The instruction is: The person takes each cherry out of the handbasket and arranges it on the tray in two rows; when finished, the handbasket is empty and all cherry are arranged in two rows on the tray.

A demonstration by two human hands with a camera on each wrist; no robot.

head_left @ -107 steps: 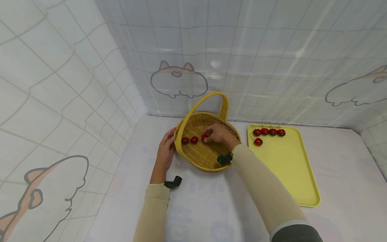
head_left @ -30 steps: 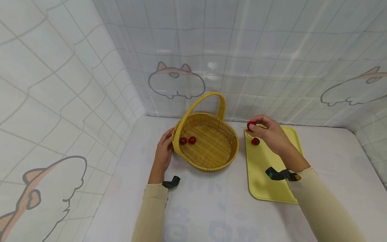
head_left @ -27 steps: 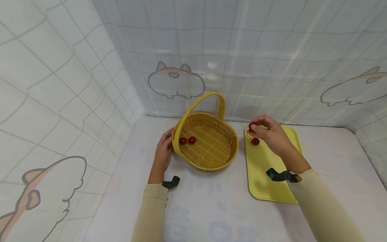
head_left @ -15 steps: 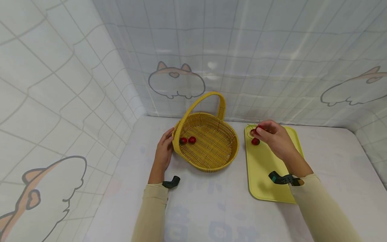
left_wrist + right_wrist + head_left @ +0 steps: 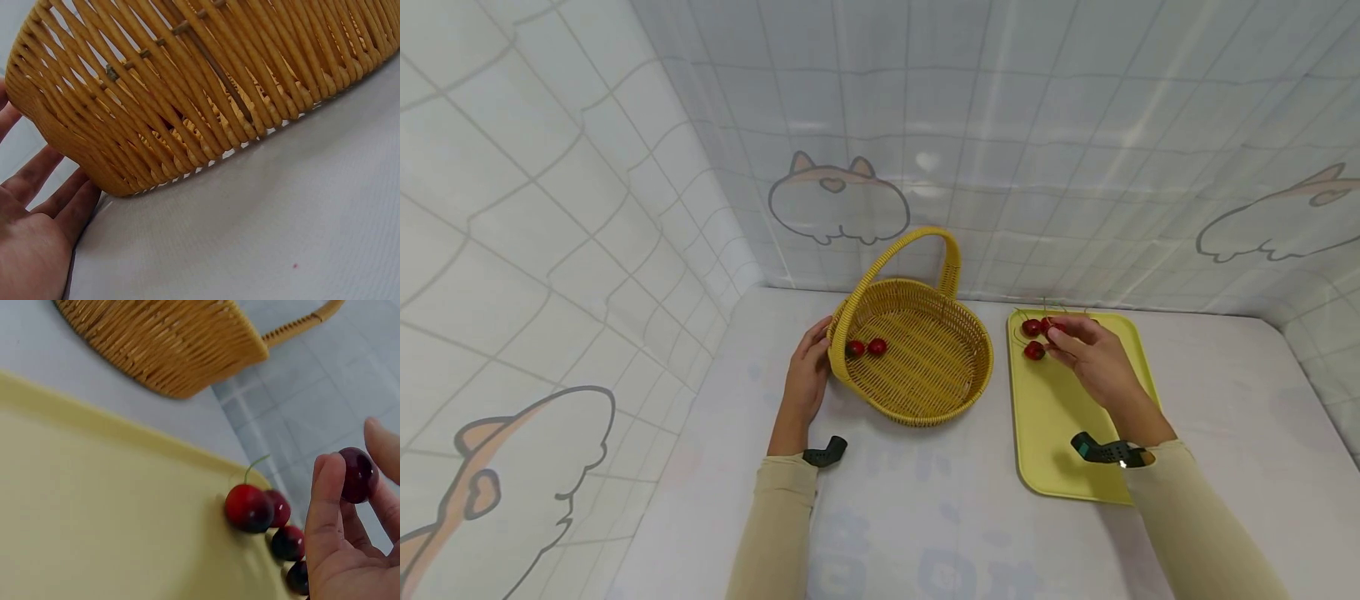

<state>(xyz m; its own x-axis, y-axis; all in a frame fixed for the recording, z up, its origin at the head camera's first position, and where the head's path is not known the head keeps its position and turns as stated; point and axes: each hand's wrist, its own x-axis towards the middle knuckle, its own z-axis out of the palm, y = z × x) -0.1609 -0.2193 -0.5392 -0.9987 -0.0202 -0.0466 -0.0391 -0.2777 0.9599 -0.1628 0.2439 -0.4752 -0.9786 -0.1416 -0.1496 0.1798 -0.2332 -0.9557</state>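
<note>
My right hand (image 5: 1101,362) pinches a dark red cherry (image 5: 361,476) between thumb and fingertips, over the far part of the yellow tray (image 5: 1052,433). Beside it, several cherries with thin stems lie along the tray's far edge, partly hidden by the fingers. A single cherry (image 5: 1034,351) sits nearer, below the left end of that row. My left hand (image 5: 806,371) rests its extended fingers against the left side of the yellow woven basket (image 5: 917,419). Inside that basket, close to the left wall, are two cherries (image 5: 877,347), one partly behind the handle.
The basket's tall arched handle (image 5: 951,265) rises over its left and back sides. A white cloth (image 5: 910,508) covers the table. Behind and to the left hang white grid-patterned curtains (image 5: 1015,150) with cartoon drawings.
A third cherry has left the basket. My right hand has gone from the basket to the tray, then shifted right and nearer along the far row, holding a cherry. My left hand stays put.
</note>
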